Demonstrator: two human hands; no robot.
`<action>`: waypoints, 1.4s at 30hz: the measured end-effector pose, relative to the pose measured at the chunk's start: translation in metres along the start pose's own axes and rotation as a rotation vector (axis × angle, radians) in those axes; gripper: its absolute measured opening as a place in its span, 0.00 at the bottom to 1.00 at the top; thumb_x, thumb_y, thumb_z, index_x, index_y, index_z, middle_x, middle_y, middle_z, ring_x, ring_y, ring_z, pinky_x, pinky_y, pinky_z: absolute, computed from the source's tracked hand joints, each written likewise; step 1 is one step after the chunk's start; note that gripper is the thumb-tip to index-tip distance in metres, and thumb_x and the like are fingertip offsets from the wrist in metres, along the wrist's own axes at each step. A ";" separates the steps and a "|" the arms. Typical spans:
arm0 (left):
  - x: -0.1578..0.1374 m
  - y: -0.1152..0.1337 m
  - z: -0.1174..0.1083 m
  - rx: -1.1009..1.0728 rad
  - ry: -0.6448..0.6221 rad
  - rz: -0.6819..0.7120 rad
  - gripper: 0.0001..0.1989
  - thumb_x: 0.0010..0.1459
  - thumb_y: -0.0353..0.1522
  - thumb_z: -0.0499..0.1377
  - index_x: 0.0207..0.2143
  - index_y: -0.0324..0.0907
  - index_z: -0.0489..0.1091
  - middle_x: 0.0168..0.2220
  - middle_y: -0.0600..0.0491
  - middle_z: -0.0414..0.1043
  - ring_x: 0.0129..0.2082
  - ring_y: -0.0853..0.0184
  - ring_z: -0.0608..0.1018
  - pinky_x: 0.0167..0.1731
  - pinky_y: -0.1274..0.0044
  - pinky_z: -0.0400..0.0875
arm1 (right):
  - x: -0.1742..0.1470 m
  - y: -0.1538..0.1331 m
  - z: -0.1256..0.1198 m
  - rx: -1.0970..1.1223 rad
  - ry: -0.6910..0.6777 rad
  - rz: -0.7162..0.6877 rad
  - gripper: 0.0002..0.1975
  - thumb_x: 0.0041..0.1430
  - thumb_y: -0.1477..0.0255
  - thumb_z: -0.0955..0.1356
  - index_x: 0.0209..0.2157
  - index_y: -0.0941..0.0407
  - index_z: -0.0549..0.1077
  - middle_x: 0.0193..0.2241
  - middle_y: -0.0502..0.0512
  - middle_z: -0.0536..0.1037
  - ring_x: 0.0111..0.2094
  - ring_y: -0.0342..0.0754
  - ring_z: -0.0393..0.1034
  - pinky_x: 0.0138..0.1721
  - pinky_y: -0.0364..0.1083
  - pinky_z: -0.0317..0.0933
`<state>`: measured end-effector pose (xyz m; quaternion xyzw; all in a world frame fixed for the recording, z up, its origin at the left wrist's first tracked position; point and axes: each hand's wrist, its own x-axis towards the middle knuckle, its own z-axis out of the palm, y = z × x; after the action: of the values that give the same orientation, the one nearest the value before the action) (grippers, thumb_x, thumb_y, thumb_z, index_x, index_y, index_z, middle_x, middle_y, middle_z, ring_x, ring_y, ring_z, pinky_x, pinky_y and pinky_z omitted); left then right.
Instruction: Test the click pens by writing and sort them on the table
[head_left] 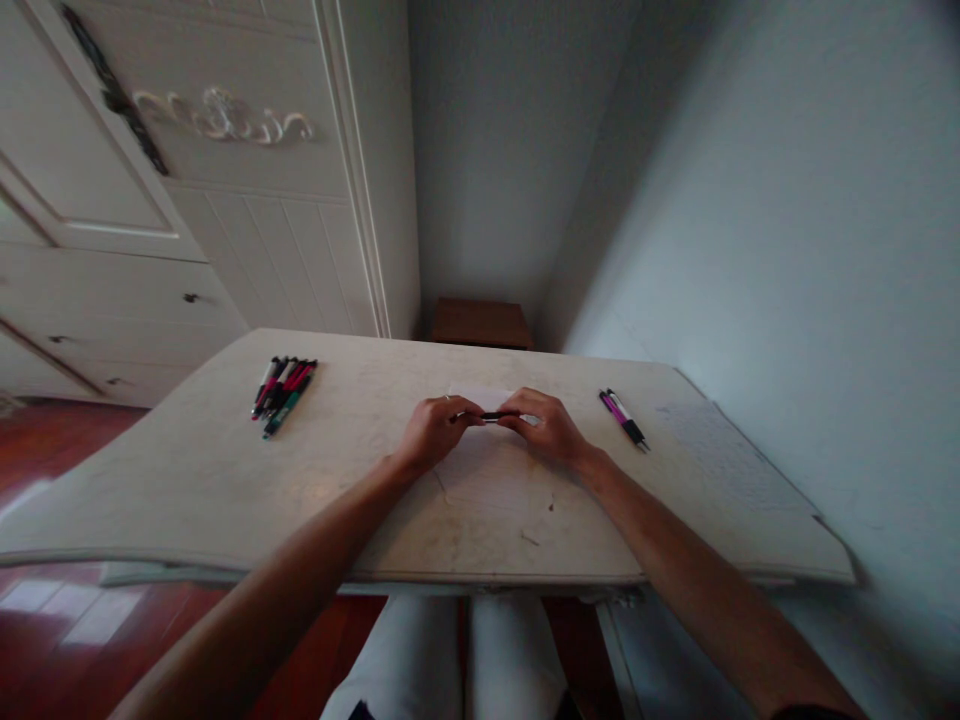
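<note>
A dark pen (491,416) lies sideways between my two hands, over the middle of the table. My left hand (436,430) pinches its left end with thumb and fingers. At the other end, the fingertips of my right hand (551,425) are closed on it, and a pale part shows by them. Beneath both hands is a white sheet of paper (487,485). To the right lie a couple of pens (624,418), purple, white and black, side by side. A pile of several pens (285,390), with black, pink, white and green parts, rests at the left.
The white table (360,500) has worn, stained patches. A sheet with handwriting (727,450) lies along its right edge, by the pale wall (825,250). White cabinets (285,230) stand behind at the left. A brown wooden piece (480,322) is beyond the far edge.
</note>
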<state>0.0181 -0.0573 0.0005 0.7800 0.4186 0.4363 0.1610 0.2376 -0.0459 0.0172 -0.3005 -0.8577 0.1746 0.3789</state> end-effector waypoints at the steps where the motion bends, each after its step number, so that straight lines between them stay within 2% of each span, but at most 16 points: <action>1: 0.000 0.000 0.000 -0.004 0.001 0.005 0.07 0.55 0.26 0.61 0.31 0.45 0.78 0.30 0.55 0.80 0.28 0.69 0.78 0.34 0.79 0.71 | 0.000 0.000 0.000 -0.002 0.003 0.000 0.14 0.62 0.60 0.66 0.35 0.54 0.78 0.31 0.56 0.78 0.34 0.49 0.72 0.38 0.48 0.65; 7: 0.000 0.003 0.002 -0.009 0.054 0.012 0.06 0.56 0.26 0.61 0.33 0.44 0.78 0.31 0.54 0.80 0.30 0.69 0.79 0.34 0.79 0.71 | -0.001 0.000 0.005 0.002 0.017 0.016 0.15 0.61 0.59 0.67 0.34 0.56 0.78 0.30 0.56 0.78 0.33 0.48 0.72 0.37 0.47 0.65; 14: 0.002 0.010 0.004 0.019 0.082 0.079 0.06 0.61 0.31 0.59 0.37 0.42 0.77 0.34 0.51 0.79 0.32 0.68 0.79 0.35 0.78 0.71 | 0.001 -0.002 0.006 -0.041 0.005 0.014 0.16 0.61 0.58 0.66 0.34 0.56 0.77 0.29 0.55 0.77 0.31 0.47 0.71 0.35 0.46 0.64; 19: 0.002 0.016 0.002 0.076 0.046 0.092 0.10 0.63 0.35 0.57 0.44 0.41 0.74 0.38 0.49 0.78 0.27 0.71 0.76 0.31 0.79 0.69 | 0.005 0.001 -0.010 -0.078 0.160 0.039 0.12 0.61 0.61 0.67 0.36 0.54 0.78 0.32 0.56 0.78 0.35 0.50 0.72 0.39 0.50 0.66; 22: 0.002 0.015 -0.001 0.133 0.066 0.064 0.12 0.63 0.33 0.56 0.47 0.42 0.72 0.42 0.49 0.76 0.24 0.74 0.73 0.31 0.79 0.69 | 0.005 0.016 -0.025 -0.141 0.305 0.091 0.10 0.61 0.64 0.67 0.38 0.53 0.78 0.35 0.56 0.78 0.38 0.50 0.72 0.43 0.52 0.66; 24: 0.003 0.014 -0.003 0.165 0.101 0.034 0.11 0.62 0.31 0.55 0.45 0.42 0.73 0.42 0.50 0.76 0.24 0.74 0.73 0.32 0.78 0.69 | 0.002 0.031 -0.034 -0.195 0.377 0.137 0.10 0.61 0.67 0.67 0.40 0.53 0.78 0.37 0.57 0.79 0.40 0.51 0.72 0.45 0.53 0.66; 27: 0.004 0.010 -0.006 0.194 0.112 -0.012 0.09 0.60 0.28 0.55 0.42 0.41 0.73 0.40 0.51 0.75 0.26 0.72 0.74 0.33 0.77 0.69 | -0.005 0.053 -0.042 -0.297 0.361 0.223 0.10 0.59 0.72 0.66 0.38 0.55 0.79 0.37 0.59 0.79 0.40 0.52 0.73 0.46 0.54 0.65; 31: 0.005 0.003 -0.006 0.251 0.031 -0.039 0.10 0.57 0.27 0.56 0.41 0.41 0.74 0.40 0.49 0.75 0.33 0.66 0.76 0.39 0.73 0.71 | -0.010 0.068 -0.042 -0.335 0.241 0.303 0.10 0.55 0.76 0.67 0.36 0.54 0.80 0.36 0.57 0.79 0.39 0.51 0.73 0.45 0.53 0.65; 35: 0.005 -0.003 -0.005 0.381 -0.035 -0.060 0.10 0.55 0.28 0.58 0.39 0.42 0.76 0.40 0.47 0.76 0.41 0.59 0.75 0.45 0.67 0.69 | -0.011 0.065 -0.039 -0.335 0.240 0.302 0.09 0.56 0.73 0.67 0.36 0.54 0.80 0.36 0.56 0.79 0.38 0.50 0.73 0.44 0.51 0.66; 42: 0.004 -0.007 -0.005 0.399 -0.060 -0.090 0.08 0.56 0.30 0.60 0.37 0.43 0.77 0.37 0.47 0.78 0.41 0.56 0.75 0.42 0.66 0.68 | -0.009 0.060 -0.037 -0.284 0.272 0.310 0.08 0.54 0.71 0.68 0.34 0.57 0.79 0.32 0.56 0.78 0.32 0.48 0.72 0.38 0.49 0.67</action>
<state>0.0113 -0.0507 0.0009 0.7896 0.5264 0.3134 0.0350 0.2931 -0.0032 0.0050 -0.4996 -0.7584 0.0662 0.4134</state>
